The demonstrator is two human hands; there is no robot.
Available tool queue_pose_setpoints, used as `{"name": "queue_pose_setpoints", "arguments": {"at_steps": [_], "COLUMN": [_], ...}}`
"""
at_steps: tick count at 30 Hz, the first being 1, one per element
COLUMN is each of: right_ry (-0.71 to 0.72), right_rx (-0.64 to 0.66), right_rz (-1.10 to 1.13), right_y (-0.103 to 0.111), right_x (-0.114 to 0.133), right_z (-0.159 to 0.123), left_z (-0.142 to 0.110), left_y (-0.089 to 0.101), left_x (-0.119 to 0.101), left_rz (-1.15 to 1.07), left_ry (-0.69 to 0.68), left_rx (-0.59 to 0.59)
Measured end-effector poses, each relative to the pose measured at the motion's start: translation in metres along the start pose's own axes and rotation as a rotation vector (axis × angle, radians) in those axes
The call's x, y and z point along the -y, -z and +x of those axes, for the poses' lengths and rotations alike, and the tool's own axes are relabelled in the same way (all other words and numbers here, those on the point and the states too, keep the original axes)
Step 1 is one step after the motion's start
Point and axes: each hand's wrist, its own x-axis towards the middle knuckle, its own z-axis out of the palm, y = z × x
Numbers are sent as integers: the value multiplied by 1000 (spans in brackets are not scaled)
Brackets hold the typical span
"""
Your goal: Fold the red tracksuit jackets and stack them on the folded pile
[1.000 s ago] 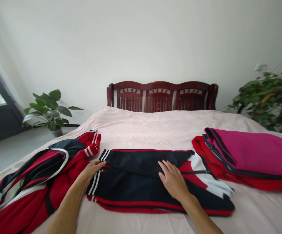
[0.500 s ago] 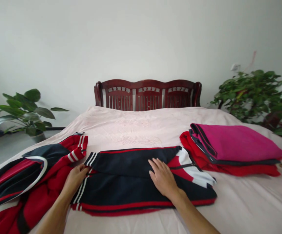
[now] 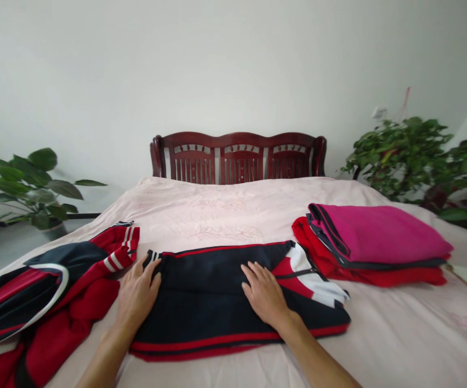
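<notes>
Left hand and right hand press flat, fingers spread wide, on a folded jacket; its long axis runs sideways across the bed.

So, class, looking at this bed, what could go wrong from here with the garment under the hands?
The left hand sits beside the crumpled red-and-navy jacket, and might drag it onto the folded navy garment. That garment's white-and-red end lies close to the magenta stack, and could catch against it.

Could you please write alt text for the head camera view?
The left hand and right hand rest flat on a folded navy-and-red track jacket on a pale pink bedspread. A rumpled red-and-black garment lies to the left; folded magenta and red clothes sit to the right.
</notes>
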Motion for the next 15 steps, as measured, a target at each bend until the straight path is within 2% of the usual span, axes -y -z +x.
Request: {"name": "queue_pose_setpoints", "arguments": {"at_steps": [3, 6, 9, 15], "right_ry": [-4, -4, -5, -2], "right_rx": [10, 12, 12, 12], "right_rz": [5, 9, 8, -3], "right_y": [1, 2, 1, 1], "right_x": [1, 1, 1, 1], "right_z": [0, 0, 1, 1], "left_z": [2, 3, 4, 9], "left_y": [-7, -9, -8, -7], "left_x": [18, 34, 40, 47], "left_rz": [-84, -180, -206, -279], "left_ry": [206, 296, 322, 456], "left_rx": [124, 213, 217, 141]}}
